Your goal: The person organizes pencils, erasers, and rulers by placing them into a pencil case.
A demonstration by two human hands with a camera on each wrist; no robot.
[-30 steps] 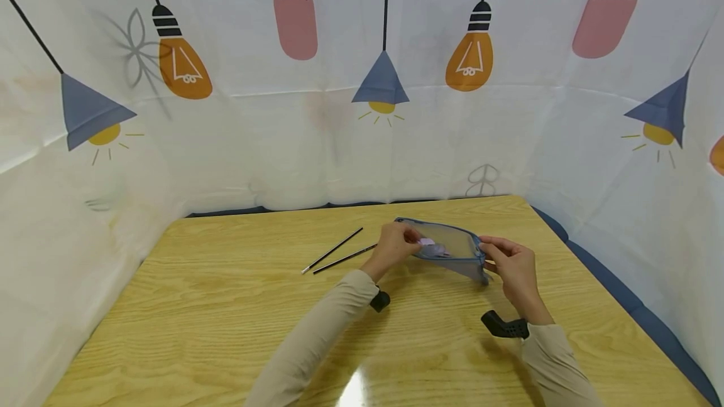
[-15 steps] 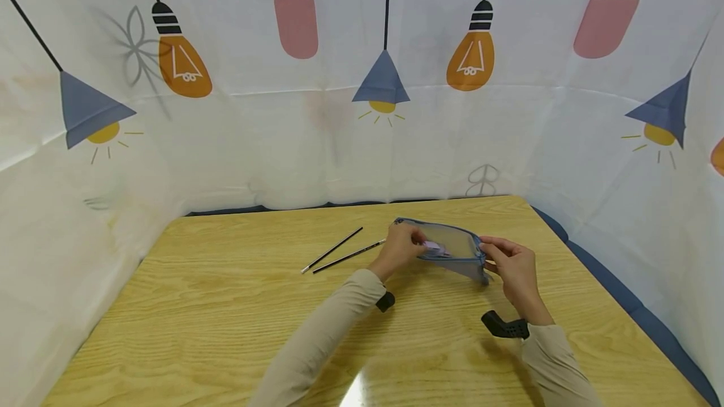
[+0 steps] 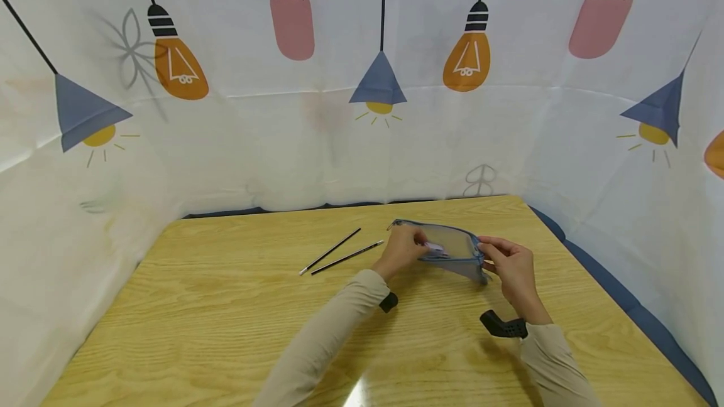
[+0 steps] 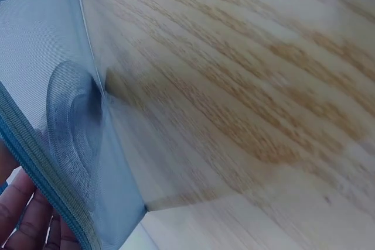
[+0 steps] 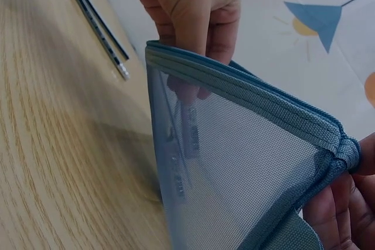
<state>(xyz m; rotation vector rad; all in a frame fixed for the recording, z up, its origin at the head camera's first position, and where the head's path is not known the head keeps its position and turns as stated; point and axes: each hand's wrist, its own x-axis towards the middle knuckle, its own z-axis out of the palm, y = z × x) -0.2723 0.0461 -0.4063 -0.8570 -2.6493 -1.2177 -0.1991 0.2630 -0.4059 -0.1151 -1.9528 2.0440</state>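
Note:
A blue-grey mesh zipper pouch stands with its mouth open at the table's far right. My right hand pinches the pouch's right corner by the zipper. My left hand reaches into the mouth with its fingertips down inside. Through the mesh in the right wrist view, those fingertips pinch a lavender strip with printed marks. Another marked lavender piece lies lower, blurred by the mesh. In the left wrist view a dark rounded shape shows through the pouch wall; its kind is unclear.
Two dark pencils, one nearer the back and one nearer the front, lie left of the pouch on the wooden table. A white curtain printed with lamps hangs behind and on both sides.
My left hand has moved a little right and lower into the pouch, taking the lavender strip down with it. My right hand stays at the pouch's corner.

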